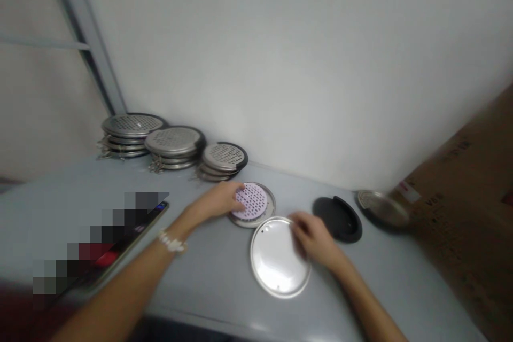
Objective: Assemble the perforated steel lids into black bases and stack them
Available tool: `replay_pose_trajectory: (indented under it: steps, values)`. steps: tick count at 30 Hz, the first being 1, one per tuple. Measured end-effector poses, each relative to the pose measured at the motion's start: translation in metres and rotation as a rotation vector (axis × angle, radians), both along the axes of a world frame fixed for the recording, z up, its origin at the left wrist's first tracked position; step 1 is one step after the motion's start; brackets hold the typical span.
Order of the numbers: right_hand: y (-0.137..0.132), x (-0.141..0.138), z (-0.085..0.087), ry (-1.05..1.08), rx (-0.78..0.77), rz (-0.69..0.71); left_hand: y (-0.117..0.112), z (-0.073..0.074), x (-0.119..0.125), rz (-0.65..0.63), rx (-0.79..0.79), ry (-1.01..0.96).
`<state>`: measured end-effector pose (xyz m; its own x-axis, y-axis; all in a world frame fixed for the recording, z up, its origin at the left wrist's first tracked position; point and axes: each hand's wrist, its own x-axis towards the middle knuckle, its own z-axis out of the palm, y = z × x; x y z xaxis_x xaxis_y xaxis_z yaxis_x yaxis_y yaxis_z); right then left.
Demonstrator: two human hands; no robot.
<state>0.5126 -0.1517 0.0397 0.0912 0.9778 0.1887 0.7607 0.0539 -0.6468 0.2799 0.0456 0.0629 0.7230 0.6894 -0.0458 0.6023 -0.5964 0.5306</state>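
Note:
My left hand rests on the left edge of a pale purple perforated disc that lies in a round metal tray; its fingers curl over the disc's rim. Just in front lies a round, shiny metal lid, flat on the grey table. My right hand is on the lid's right rim, with blurred fingers bent around the edge.
Three stacks of perforated metal discs stand along the back wall. A black ring part and another metal lid lie to the right, beside a cardboard box. A phone lies at the left.

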Motion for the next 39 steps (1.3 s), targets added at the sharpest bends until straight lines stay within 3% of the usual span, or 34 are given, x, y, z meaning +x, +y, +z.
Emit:
replay_pose_trajectory:
  steps: [8, 15, 21, 23, 26, 39]
  values:
    - [-0.005, 0.017, -0.003, 0.009, 0.018, -0.134, 0.003, -0.003, 0.005, 0.128, 0.027, -0.035]
    - [0.008, 0.017, -0.001, 0.015, 0.138, -0.227, 0.008, -0.004, 0.005, 0.141, 0.009, -0.003]
    - [0.071, -0.021, 0.011, -0.025, 0.132, 0.031, 0.009, -0.007, 0.005, 0.13, -0.038, -0.063]
    - [0.096, -0.037, 0.013, -0.174, 0.056, 0.151, 0.011, -0.009, 0.005, 0.145, -0.043, -0.097]
    - [0.123, -0.051, 0.013, -0.329, -0.06, 0.2, 0.016, -0.011, 0.005, 0.146, -0.03, -0.092]
    - [0.135, -0.06, 0.005, -0.39, -0.08, 0.169, 0.02, -0.018, 0.006, 0.189, 0.006, -0.088]
